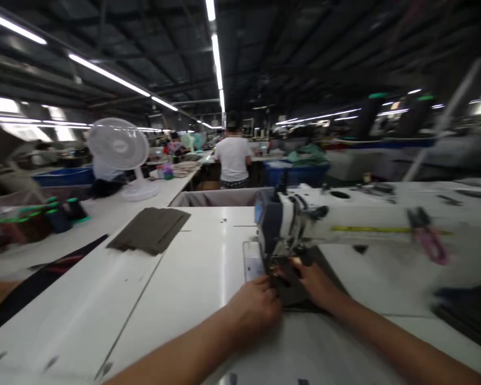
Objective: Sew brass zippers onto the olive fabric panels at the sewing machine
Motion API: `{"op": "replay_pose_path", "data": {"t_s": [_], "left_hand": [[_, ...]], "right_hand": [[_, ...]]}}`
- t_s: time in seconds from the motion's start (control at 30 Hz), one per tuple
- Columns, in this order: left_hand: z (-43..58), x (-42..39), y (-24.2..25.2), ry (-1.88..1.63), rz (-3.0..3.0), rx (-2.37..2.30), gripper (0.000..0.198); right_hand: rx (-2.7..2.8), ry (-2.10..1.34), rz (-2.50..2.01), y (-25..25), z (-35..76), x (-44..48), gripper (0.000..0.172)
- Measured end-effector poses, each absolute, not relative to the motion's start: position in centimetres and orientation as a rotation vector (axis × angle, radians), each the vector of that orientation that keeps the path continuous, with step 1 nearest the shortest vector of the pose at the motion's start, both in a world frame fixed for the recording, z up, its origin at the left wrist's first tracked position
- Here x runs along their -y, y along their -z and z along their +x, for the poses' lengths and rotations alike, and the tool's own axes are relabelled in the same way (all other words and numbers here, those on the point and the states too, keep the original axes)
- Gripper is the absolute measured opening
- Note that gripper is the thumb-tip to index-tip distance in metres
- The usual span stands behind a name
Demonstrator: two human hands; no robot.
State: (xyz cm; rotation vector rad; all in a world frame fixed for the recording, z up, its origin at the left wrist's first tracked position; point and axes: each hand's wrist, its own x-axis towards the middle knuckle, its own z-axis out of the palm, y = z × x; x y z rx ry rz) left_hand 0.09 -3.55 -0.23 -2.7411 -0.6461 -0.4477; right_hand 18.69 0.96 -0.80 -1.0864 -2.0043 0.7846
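A white sewing machine with a dark head [270,219] stands on the white table. Under its needle area lies a piece of dark grey-brown fabric [300,291]. My left hand [256,305] is closed with curled fingers at the fabric's left edge, just left of the needle. Stretched out over the cloth, my right hand [314,280] rests on its right side, fingers apart and pointing toward the needle. The machine head partly hides those fingertips, and the picture is blurred there.
Left of the machine lies a stack of dark fabric [150,230]. A white fan [120,144] and thread cones [59,214] stand further left. Pink-handled scissors [428,238] and a yellow measuring tape [368,230] are on the machine's right. Dark cloth [471,310] lies at the right edge. A person [233,160] is ahead.
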Motion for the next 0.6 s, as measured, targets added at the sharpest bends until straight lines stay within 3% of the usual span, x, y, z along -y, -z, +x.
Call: {"op": "replay_pose_path", "data": {"t_s": [0.27,0.6], "left_hand": [[0.44,3.01,0.18,0.809,-2.759,0.618,0.027],[0.39,3.13,-0.07,0.759,-2.806,0.685,0.026]], "right_hand": [[2.042,-0.62,-1.076,0.95,17.91,-1.12,0.023],[2.118,-0.439,-1.228,0.7,18.28,-1.25,0.014]]}}
